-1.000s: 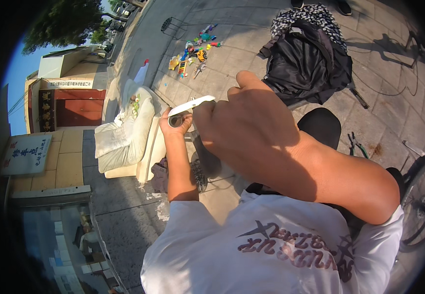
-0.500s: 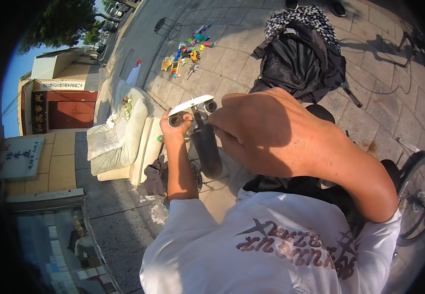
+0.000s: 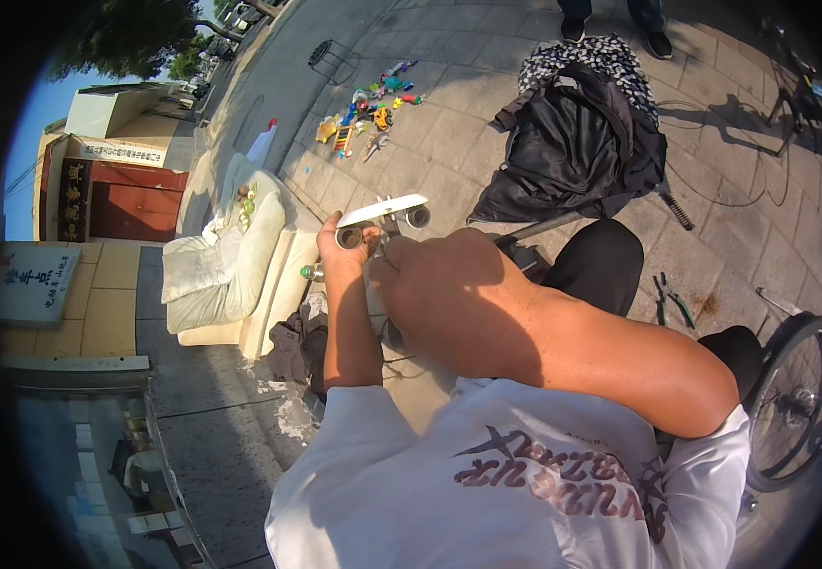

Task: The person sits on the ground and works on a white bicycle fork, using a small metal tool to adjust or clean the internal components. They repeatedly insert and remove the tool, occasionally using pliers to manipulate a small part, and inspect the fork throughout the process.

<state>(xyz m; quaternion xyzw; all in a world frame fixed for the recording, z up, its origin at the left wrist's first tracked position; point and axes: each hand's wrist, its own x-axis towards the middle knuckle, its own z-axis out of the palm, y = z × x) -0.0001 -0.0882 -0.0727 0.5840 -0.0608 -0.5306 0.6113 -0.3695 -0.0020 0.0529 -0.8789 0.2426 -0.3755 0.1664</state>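
A white bar-shaped metal part with a round open tube at each end and a short metal stem between them is raised in front of me. My left hand has its fingers wrapped round the left tube end. My right hand is closed just below the middle of the part, at the stem; what its fingertips grip is hidden behind the hand. A small green-capped item shows beside my left wrist.
Scattered colourful toys, a wire stand, a black jacket on patterned cloth, another person's feet, pale cushions, pliers, a bicycle wheel, a coil spring and cables surround me.
My right hand has moved down and left, uncovering the part's right tube, and now hides most of the black cylinder below. The white part has shifted slightly down and right.
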